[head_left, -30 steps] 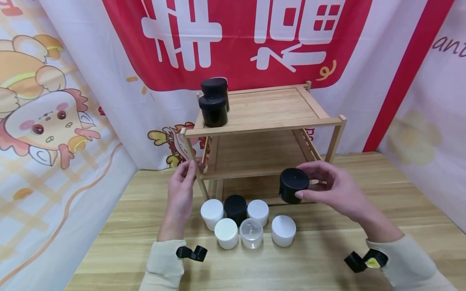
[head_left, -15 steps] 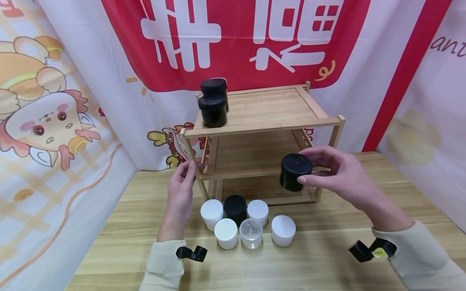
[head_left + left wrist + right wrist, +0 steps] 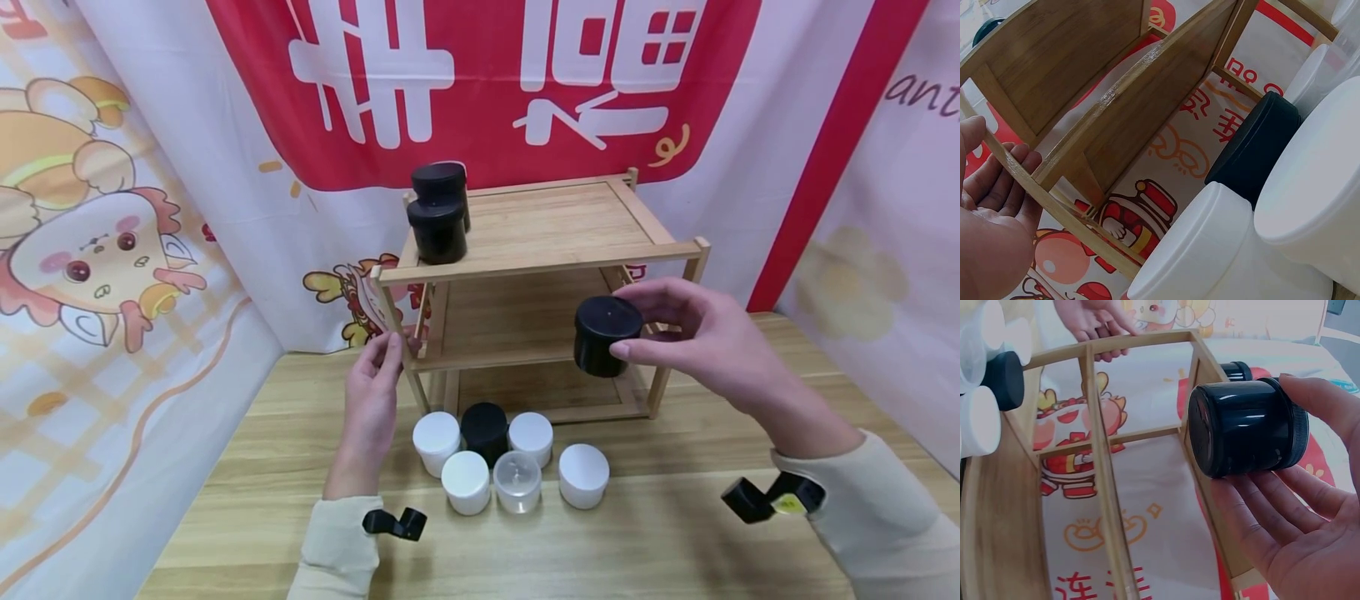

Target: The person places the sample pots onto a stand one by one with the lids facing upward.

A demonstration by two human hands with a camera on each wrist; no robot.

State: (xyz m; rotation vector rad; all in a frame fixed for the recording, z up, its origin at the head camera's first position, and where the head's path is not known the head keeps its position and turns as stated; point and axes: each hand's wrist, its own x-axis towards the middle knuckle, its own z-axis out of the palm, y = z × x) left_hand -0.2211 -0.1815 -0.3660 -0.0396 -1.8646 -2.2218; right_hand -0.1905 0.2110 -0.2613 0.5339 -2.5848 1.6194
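My right hand [image 3: 705, 342] grips a black lidded jar [image 3: 603, 337] by its side, in the air before the right part of the wooden shelf [image 3: 547, 218]. In the right wrist view the jar [image 3: 1247, 428] lies between the thumb and the fingers, its ribbed lid edge showing. My left hand [image 3: 372, 383] holds the shelf's front left post, thumb in front and fingers behind, as the left wrist view shows at the post [image 3: 1022, 175]. Two more black jars [image 3: 438, 233] stand one behind the other at the left end of the top board.
Several white jars [image 3: 467, 483], a black jar [image 3: 485, 432] and a clear jar [image 3: 517, 482] stand on the table [image 3: 300, 500] before the shelf. One white jar [image 3: 583, 477] stands apart to their right. Printed cloth [image 3: 225, 125] hangs behind and beside the shelf.
My right hand has lifted the black jar from near the bottom level's front edge to the height of the middle board. The left hand stays on the post.
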